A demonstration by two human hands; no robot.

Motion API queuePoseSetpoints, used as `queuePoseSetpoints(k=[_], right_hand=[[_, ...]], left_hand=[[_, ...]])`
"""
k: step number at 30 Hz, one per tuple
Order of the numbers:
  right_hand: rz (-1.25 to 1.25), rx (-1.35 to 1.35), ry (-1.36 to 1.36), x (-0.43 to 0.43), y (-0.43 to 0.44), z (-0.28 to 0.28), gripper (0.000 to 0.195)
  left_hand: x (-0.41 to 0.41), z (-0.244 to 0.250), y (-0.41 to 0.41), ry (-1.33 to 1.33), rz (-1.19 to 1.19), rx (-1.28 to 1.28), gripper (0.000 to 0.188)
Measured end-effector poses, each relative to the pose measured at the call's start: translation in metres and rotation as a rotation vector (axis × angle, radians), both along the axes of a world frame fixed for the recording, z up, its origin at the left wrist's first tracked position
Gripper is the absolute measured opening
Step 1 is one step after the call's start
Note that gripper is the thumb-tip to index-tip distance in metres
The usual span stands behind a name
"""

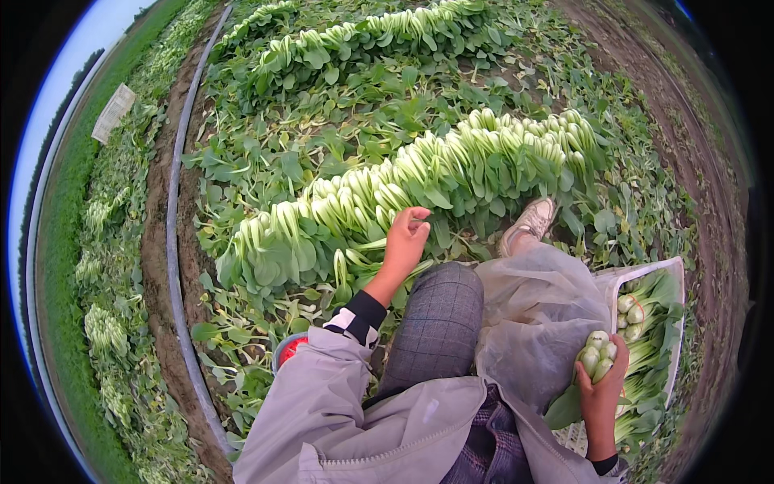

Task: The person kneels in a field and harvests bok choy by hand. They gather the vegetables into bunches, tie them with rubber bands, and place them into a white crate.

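My right hand grips a bunch of bok choy by its pale bases, with the leaves hanging down, beside a white plastic crate. Banded bok choy bunches lie in that crate. Over the near edge of a long row of cut bok choy is my left hand, its fingers curled; no vegetable shows in it. A few loose bok choy lie just left of my left wrist.
A bucket with red contents stands partly under my left sleeve. A grey hose runs along the left furrow. Another row of bok choy lies farther off, and a pale crate stands far left. My shoe touches the near row.
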State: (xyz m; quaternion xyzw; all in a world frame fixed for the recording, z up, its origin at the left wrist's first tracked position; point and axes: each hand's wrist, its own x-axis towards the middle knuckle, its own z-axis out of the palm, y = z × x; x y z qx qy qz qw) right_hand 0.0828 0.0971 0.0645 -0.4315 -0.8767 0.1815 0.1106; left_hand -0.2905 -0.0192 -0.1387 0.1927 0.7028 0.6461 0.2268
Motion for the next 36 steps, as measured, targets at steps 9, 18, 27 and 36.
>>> queuePoseSetpoints(k=[9, 18, 27, 36], right_hand=[[0.001, 0.046, 0.042, 0.003, 0.004, -0.014, 0.073], [-0.105, 0.142, 0.087, 0.003, 0.006, -0.022, 0.079], [0.075, 0.220, 0.056, 0.007, 0.011, -0.006, 0.079], [0.100, 0.113, 0.159, 0.008, 0.009, -0.002, 0.068]], left_hand=[[-0.167, -0.106, -0.126, 0.570, 0.419, -0.907, 0.047], [-0.136, -0.042, -0.133, 0.127, 0.286, -0.214, 0.049], [0.019, 0.144, -0.014, -0.394, -0.534, 0.546, 0.049], [0.202, 0.136, 0.052, -0.536, -1.196, 0.276, 0.076]])
